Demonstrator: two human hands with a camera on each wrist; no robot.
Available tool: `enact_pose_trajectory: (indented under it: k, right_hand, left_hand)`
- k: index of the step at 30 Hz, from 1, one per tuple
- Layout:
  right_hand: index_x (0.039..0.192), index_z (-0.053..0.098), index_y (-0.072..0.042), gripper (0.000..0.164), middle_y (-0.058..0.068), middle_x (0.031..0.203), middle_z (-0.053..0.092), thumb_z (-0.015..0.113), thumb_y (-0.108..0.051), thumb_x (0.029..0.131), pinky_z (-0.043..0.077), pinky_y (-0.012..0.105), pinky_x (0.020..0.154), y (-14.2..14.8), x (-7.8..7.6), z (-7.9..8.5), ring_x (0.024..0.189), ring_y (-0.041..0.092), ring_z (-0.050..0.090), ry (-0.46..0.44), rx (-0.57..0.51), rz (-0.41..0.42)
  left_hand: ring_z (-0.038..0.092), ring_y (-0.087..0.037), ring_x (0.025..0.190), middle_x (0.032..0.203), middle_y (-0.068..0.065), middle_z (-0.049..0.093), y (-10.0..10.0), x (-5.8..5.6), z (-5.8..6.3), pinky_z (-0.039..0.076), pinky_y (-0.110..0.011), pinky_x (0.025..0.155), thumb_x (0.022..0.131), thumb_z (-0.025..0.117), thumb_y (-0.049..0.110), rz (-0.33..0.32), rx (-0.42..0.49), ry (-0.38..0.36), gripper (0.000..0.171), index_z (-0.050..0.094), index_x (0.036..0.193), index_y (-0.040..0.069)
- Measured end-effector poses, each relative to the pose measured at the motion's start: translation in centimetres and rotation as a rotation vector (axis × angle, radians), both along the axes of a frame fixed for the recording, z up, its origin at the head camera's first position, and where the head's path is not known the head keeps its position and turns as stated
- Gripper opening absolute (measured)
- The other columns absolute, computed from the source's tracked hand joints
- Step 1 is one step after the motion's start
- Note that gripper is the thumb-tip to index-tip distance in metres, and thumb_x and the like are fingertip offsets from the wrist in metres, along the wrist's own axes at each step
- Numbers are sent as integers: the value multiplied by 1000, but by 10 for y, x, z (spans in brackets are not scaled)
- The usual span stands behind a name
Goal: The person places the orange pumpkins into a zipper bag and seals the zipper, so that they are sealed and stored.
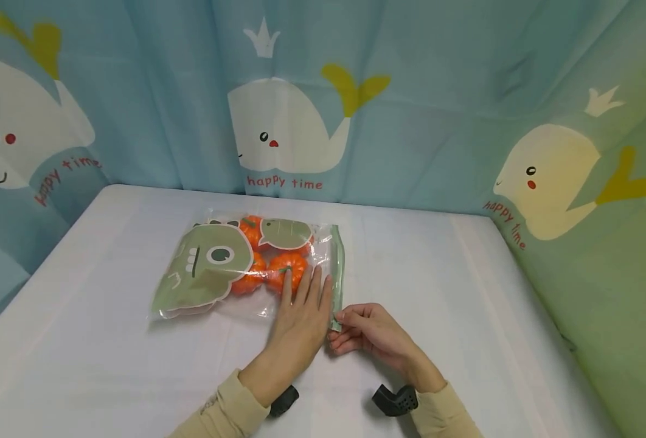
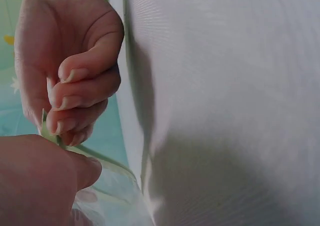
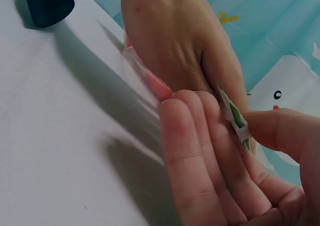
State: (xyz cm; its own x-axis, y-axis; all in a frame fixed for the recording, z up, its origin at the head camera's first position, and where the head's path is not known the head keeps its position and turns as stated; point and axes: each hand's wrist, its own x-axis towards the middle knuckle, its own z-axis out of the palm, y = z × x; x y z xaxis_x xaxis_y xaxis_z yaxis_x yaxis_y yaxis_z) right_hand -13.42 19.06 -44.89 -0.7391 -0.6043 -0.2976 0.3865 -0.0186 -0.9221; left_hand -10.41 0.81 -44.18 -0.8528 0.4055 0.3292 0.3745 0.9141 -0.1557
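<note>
A clear zip bag (image 1: 205, 286) with a green dinosaur print lies on the white table, several small orange pumpkins (image 1: 286, 271) inside it. Its green zip strip (image 1: 338, 258) runs along the right edge. Across the bag's front right part, my left hand (image 1: 299, 331) lies with straight fingers, pressing beside that strip. My right hand (image 1: 378, 334) pinches the strip's near end between thumb and forefinger. In the right wrist view, a small pale slider piece (image 3: 242, 130) sits on the green strip at the right thumb. The left wrist view shows the right hand's other fingers (image 2: 77, 103) curled.
A white cloth covers the table (image 1: 454, 292). Behind and around it hangs a blue-green curtain (image 1: 438, 91) printed with whales. Black wrist devices (image 1: 395, 401) are worn at both cuffs.
</note>
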Motion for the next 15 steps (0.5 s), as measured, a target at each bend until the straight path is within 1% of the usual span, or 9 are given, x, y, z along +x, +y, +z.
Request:
enact_pose_trajectory:
  k: [5,10,13,15]
  right_hand:
    - [100,65,2,18,6,77,74,54,-12,99,60,29,69,0,-1,5,71,14,73,9,31,-44]
    - [100,65,3,17,6,76,74,55,-11,99,60,28,68,-1,-5,9,70,14,73,24,44,-83]
    - [100,66,3,18,6,77,74,55,-11,98,60,28,67,-1,-7,10,70,15,73,21,49,-105]
    - [98,68,1,17,4,76,73,56,-12,97,60,27,66,-1,-9,9,68,14,72,24,60,-120]
  left_hand:
    - [34,-35,147,153,-22,42,0,3,3,21,-64,117,85,74,28,-14,-9,-32,74,43,148,4]
    - [33,-35,147,154,-22,41,2,3,8,21,-64,116,88,72,29,-20,-20,-42,72,43,148,4]
    - [32,-35,148,154,-22,39,3,4,8,20,-65,116,89,71,29,-24,-20,-77,72,42,149,3]
    - [31,-35,149,155,-22,38,4,5,8,20,-65,117,89,71,28,-26,-20,-99,73,40,150,3]
